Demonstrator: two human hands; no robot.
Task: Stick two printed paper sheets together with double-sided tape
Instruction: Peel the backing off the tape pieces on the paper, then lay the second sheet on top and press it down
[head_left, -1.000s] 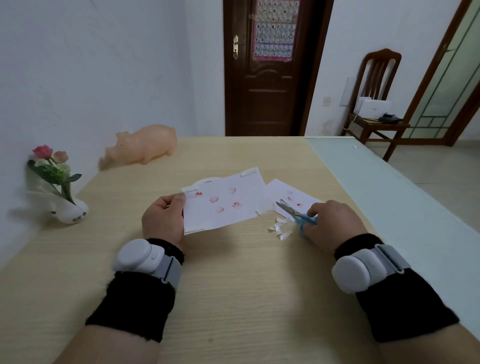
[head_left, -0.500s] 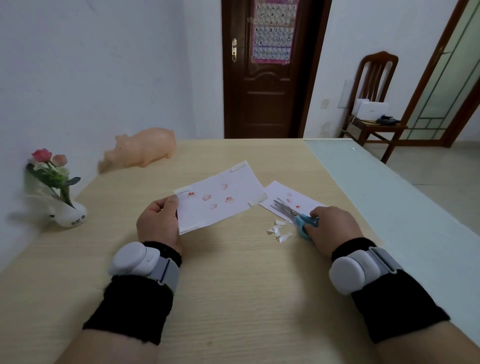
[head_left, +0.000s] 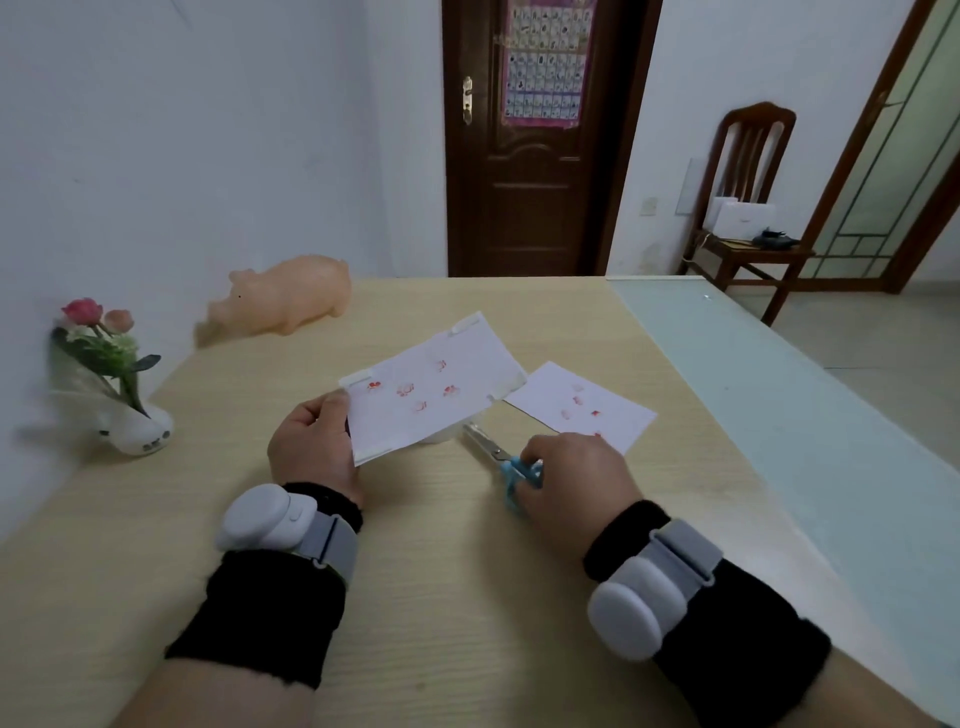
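Printed sheet (head_left: 431, 395) pinched in left hand (head_left: 311, 447).

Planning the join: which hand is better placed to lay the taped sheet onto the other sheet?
Left: the left hand pinches the taped sheet; the right hand grips scissors beside the flat sheet.

Left hand (head_left: 311, 447): thumb above, fingers below, pinching sheet (head_left: 431, 389) edge.
Right hand (head_left: 571, 478): fingers curled round scissors (head_left: 498, 457) handles, knuckles up.
Forearms (head_left: 260, 613): both angled inward.
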